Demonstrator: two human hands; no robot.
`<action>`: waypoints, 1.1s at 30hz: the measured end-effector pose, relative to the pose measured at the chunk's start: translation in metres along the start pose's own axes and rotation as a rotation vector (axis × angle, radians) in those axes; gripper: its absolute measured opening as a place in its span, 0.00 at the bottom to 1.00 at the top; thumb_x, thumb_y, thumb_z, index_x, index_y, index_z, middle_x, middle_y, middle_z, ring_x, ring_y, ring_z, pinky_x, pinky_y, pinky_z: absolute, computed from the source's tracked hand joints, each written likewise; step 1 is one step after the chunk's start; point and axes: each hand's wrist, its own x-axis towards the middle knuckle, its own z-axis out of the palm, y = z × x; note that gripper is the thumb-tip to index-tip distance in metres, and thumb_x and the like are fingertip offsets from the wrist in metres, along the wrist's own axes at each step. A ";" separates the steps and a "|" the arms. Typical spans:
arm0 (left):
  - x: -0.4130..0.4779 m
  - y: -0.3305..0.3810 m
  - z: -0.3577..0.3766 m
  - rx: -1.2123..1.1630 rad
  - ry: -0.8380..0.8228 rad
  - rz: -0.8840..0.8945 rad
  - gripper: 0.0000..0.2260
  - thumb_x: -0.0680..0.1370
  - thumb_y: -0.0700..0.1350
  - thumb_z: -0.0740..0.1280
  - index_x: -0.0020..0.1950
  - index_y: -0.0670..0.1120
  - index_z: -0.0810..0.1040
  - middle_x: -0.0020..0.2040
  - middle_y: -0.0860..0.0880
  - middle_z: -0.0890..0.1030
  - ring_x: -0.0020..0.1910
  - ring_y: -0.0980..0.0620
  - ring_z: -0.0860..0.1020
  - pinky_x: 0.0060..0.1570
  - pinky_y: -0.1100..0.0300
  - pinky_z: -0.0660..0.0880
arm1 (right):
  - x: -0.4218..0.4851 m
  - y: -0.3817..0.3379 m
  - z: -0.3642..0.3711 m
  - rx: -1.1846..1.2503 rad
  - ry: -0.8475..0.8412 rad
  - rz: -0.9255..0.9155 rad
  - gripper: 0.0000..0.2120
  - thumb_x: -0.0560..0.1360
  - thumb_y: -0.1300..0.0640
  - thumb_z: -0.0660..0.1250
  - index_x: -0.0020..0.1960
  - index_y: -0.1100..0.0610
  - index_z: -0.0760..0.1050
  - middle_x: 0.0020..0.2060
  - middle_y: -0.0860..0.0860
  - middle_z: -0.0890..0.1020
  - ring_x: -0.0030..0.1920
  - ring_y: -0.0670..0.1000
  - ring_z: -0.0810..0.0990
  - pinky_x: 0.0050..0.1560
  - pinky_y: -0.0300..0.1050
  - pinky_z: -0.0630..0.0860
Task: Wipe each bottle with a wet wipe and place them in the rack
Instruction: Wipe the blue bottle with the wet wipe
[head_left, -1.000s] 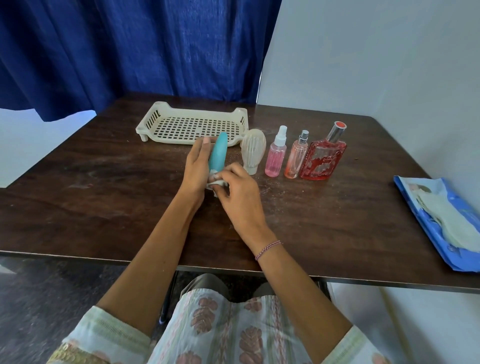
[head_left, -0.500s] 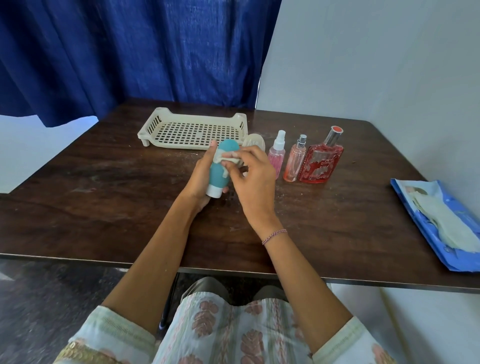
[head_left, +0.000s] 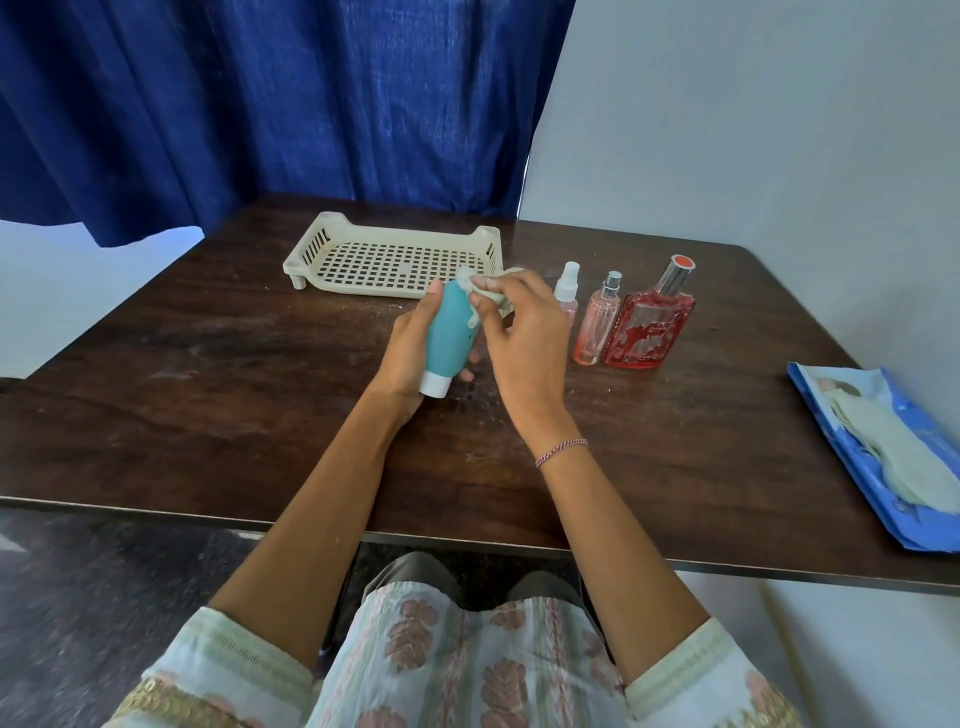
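Note:
My left hand (head_left: 402, 353) grips a teal bottle (head_left: 449, 332) with a white cap at its lower end, held tilted above the table. A small crumpled wet wipe (head_left: 480, 293) is pinched in my right hand (head_left: 524, 338) and pressed against the bottle's upper end. The cream perforated rack (head_left: 395, 257) lies just behind, with nothing in it. To the right stand a small pink spray bottle (head_left: 566, 288), a slim pink perfume bottle (head_left: 597, 325) and a large red perfume bottle (head_left: 649, 325). A cream ribbed bottle is almost wholly hidden behind my right hand.
A blue pack of wet wipes (head_left: 883, 452) lies open at the table's right edge. The dark wooden table (head_left: 208, 389) ends close to my knees. A blue curtain (head_left: 260, 104) hangs behind the rack and a pale wall stands to the right.
The wipe has travelled from the capped end of the teal bottle up to its top. The bottle has tipped so its white cap points down towards me.

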 end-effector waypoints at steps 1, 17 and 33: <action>0.000 0.001 0.000 -0.009 0.032 0.002 0.20 0.82 0.57 0.54 0.52 0.43 0.78 0.39 0.44 0.80 0.34 0.50 0.78 0.29 0.60 0.76 | -0.004 0.000 0.000 0.010 -0.010 -0.010 0.07 0.74 0.60 0.69 0.51 0.60 0.80 0.47 0.52 0.80 0.49 0.48 0.77 0.49 0.44 0.78; 0.001 0.007 -0.005 -0.210 0.176 -0.033 0.22 0.80 0.59 0.54 0.59 0.44 0.77 0.46 0.47 0.83 0.41 0.52 0.80 0.40 0.58 0.79 | -0.030 0.002 -0.001 0.148 -0.170 0.045 0.08 0.68 0.64 0.74 0.47 0.59 0.83 0.44 0.51 0.81 0.45 0.41 0.77 0.49 0.26 0.72; 0.002 0.006 -0.002 -0.022 0.190 0.010 0.17 0.82 0.55 0.54 0.55 0.47 0.77 0.39 0.51 0.81 0.33 0.58 0.78 0.32 0.65 0.75 | 0.018 -0.004 0.002 -0.055 -0.108 -0.087 0.09 0.75 0.61 0.67 0.54 0.60 0.79 0.48 0.52 0.78 0.50 0.49 0.76 0.53 0.42 0.76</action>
